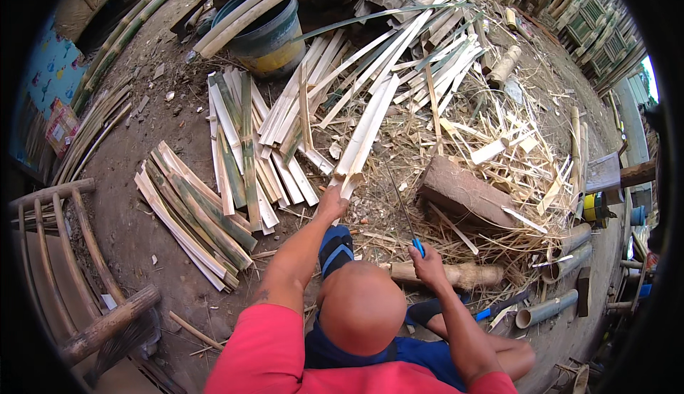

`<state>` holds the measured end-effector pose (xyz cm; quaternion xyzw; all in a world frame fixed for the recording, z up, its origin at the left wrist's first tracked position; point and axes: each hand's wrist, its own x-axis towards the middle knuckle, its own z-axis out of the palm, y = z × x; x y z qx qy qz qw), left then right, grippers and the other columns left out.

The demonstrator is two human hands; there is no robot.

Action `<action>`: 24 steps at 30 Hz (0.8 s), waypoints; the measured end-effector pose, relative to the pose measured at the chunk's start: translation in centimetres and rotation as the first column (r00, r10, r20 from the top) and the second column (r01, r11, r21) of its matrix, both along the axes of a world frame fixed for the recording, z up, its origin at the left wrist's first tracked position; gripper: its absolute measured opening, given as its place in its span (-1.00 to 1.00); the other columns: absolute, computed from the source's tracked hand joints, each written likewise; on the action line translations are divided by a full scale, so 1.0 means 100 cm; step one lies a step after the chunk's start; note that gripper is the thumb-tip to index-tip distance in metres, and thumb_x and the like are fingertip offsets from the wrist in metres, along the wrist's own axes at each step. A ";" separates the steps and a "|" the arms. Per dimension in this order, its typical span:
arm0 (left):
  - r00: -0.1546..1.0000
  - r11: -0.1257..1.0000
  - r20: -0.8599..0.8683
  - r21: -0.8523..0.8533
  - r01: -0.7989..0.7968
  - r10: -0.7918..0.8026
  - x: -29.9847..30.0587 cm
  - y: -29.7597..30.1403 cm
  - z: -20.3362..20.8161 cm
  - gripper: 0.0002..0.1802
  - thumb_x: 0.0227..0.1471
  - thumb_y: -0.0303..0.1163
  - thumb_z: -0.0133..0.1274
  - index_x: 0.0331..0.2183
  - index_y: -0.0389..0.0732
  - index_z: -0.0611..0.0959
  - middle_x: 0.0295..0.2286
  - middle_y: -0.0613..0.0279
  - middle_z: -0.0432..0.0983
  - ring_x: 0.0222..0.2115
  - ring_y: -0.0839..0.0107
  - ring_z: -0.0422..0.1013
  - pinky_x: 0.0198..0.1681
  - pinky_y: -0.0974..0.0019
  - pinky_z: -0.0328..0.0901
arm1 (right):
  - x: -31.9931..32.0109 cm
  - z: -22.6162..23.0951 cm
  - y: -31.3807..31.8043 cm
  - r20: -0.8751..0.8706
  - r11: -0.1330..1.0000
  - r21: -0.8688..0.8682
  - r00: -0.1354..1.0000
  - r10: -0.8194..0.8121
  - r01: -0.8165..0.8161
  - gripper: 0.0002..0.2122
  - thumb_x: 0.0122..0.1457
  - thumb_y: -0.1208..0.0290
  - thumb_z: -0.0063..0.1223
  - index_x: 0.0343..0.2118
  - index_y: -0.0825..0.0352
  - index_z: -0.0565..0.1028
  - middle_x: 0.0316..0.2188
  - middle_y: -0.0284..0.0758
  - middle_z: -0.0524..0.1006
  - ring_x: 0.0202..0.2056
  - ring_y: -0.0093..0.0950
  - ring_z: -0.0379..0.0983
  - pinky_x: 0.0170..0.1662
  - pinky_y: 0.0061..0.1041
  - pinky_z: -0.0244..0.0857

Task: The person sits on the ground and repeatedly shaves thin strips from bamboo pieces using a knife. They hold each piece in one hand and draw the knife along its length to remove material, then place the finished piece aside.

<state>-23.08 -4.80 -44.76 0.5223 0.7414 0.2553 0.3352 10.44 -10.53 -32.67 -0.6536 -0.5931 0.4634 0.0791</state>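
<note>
My left hand (332, 203) is closed around the near end of a long split bamboo piece (369, 129), pale on its inner face, which points away from me over the ground. In my right hand (429, 267) is a knife (402, 201) with a blue handle and a long thin blade. The blade points up and slightly left, to the right of the bamboo and apart from it. Beneath my right hand lies a thick bamboo length (463, 275). A second blue-handled blade (502, 304) rests on the ground near my right foot.
Split bamboo bundles (196, 212) lie to the left, with more strips (235, 144) ahead. A bucket (267, 34) stands at the back. To the right are a brown block (463, 193), shavings (520, 148) and bamboo tubes (547, 308). A wooden frame (107, 323) stands at left.
</note>
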 end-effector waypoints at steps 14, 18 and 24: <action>0.686 0.710 0.648 0.649 -0.271 -0.330 0.069 0.083 0.339 -0.06 0.15 0.09 0.11 0.29 -0.28 0.12 0.17 -0.02 0.22 0.15 0.25 0.23 0.22 0.16 0.17 | 0.042 0.048 -0.044 -0.477 0.896 -0.026 0.783 -0.400 0.442 -0.68 0.31 0.11 0.03 -0.43 0.27 0.36 -0.67 -0.49 0.31 -0.68 -0.67 0.22 -0.64 -0.57 0.14; 0.632 0.538 0.591 0.785 -0.307 -0.501 0.110 0.136 0.432 -0.28 0.16 -0.13 0.17 0.17 -0.29 0.25 -0.17 0.19 0.45 -0.15 0.43 0.40 0.01 0.38 0.29 | 0.066 0.066 -0.059 -0.446 0.879 0.104 0.811 -0.378 0.466 -0.71 0.28 0.15 0.08 -0.27 0.29 0.35 -0.66 -0.46 0.33 -0.74 -0.65 0.24 -0.69 -0.58 0.18; 0.847 0.265 0.281 0.949 -0.173 -0.451 0.206 0.113 0.453 -0.51 -0.03 -0.44 -0.11 0.00 -0.31 0.33 -0.39 0.31 0.18 -0.40 0.50 0.10 -0.27 0.36 0.17 | 0.097 0.077 -0.082 -0.235 0.822 0.210 0.843 -0.483 0.530 -0.61 0.15 0.29 0.06 -0.03 0.37 0.32 -0.47 -0.12 0.48 -0.39 -0.20 0.48 -0.26 -0.23 0.35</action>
